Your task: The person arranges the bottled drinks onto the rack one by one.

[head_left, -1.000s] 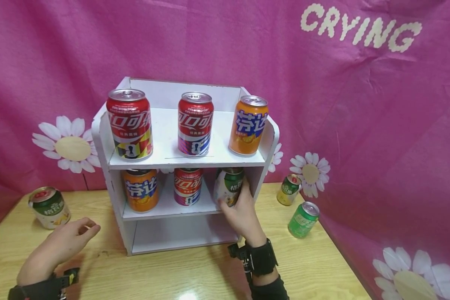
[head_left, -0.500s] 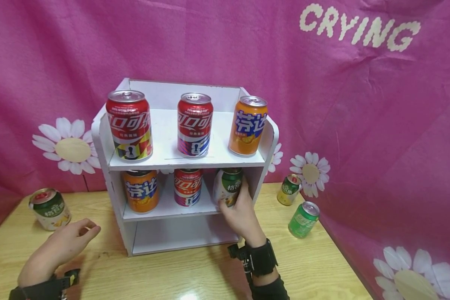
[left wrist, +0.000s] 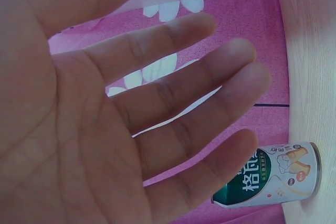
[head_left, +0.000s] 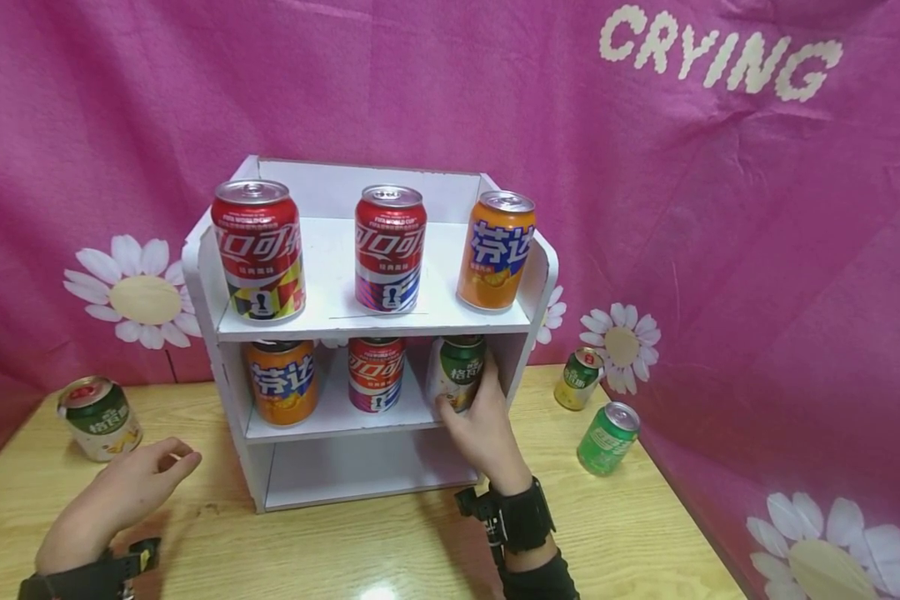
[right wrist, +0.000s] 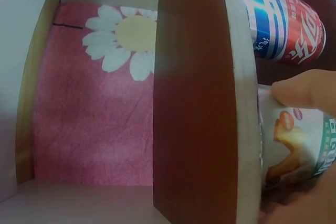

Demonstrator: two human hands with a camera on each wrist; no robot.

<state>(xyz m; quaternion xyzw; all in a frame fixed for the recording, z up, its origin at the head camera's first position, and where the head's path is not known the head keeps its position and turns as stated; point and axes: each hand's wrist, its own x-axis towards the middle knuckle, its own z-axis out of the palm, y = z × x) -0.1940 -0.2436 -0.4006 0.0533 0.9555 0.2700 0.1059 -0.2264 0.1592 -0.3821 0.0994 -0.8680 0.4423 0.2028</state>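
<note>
My right hand [head_left: 476, 417] grips a green-and-white can [head_left: 457, 371] [right wrist: 296, 145] standing at the right end of the middle shelf of a white rack [head_left: 540, 275]. The thumb and fingers wrap the can's lower half. Beside it on that shelf stand a red cola can [head_left: 375, 373] [right wrist: 283, 17] and an orange can [head_left: 281, 379]. My left hand [head_left: 131, 487] [left wrist: 105, 119] hovers open over the wooden table [head_left: 645, 533] left of the rack, holding nothing. A green-and-white can [head_left: 99, 417] [left wrist: 270, 177] stands just beyond it.
The top shelf carries two red cola cans [head_left: 258, 248] [head_left: 388, 248] and an orange can [head_left: 495, 250]. The bottom shelf [head_left: 360, 475] holds nothing. Two green cans [head_left: 579, 379] [head_left: 606, 439] stand on the table to the right. A pink flowered cloth [head_left: 757, 250] hangs behind.
The right hand has barely shifted on the green-and-white can, which stands slightly more upright on the middle shelf. The left hand has not moved.
</note>
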